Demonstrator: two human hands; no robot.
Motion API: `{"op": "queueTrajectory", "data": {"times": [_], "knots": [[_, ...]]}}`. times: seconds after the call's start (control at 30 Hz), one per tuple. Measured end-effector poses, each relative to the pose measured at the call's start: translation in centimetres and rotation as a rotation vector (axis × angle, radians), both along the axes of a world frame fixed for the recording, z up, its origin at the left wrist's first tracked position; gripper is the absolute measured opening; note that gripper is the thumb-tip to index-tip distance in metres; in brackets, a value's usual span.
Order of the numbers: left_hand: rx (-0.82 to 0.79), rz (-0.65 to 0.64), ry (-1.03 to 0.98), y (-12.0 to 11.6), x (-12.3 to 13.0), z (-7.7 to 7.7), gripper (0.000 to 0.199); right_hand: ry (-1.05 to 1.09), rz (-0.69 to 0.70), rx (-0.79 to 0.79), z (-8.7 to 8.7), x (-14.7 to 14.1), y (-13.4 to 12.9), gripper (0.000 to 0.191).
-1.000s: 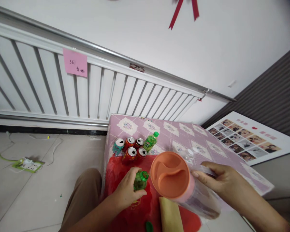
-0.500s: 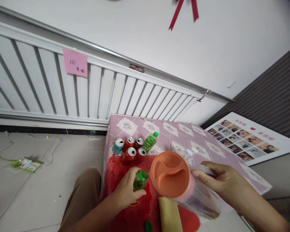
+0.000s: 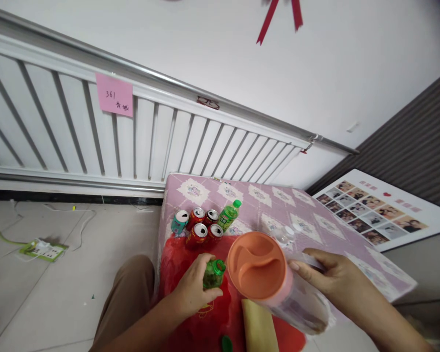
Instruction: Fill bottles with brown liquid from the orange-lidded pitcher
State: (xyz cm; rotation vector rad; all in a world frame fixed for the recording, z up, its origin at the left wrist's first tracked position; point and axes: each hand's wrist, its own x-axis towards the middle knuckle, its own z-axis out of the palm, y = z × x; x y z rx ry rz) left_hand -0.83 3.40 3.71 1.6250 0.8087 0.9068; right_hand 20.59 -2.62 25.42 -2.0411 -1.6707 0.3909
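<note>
My left hand [image 3: 196,288] is wrapped round an uncapped green bottle [image 3: 213,275], held upright over the red cloth [image 3: 176,264]. In my right hand [image 3: 330,274] is the handle of a clear pitcher [image 3: 304,305] with an orange lid [image 3: 256,265]. The pitcher tilts toward the green bottle, its lid close beside the bottle's mouth. Some dark content shows near the pitcher's base. A green cap [image 3: 226,343] lies on the red cloth, left of a yellowish rolled item [image 3: 259,325].
Several cans [image 3: 198,234] and a capped green bottle [image 3: 229,215] stand behind the red cloth. Clear bottles [image 3: 285,234] are behind the pitcher. A radiator [image 3: 161,142] runs along the wall. A photo board [image 3: 374,210] leans at the right; a power strip [image 3: 44,249] lies on the floor.
The pitcher and my right hand have shifted very slightly to the left. My left hand and the green bottle stay nearly where they were.
</note>
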Motion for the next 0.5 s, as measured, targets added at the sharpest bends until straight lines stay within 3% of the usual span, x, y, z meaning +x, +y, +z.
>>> {"op": "queueTrajectory", "data": {"times": [0.27,0.5], "knots": [[0.006,-0.007,0.016,0.1,-0.1,0.2,0.071,0.189,-0.060,-0.012,-2.3,0.2,-0.4,0.038],[0.018,-0.009,0.043,0.0,-0.1,-0.2,0.070,0.340,-0.232,0.192,-4.0,2.1,-1.1,0.039]]}}
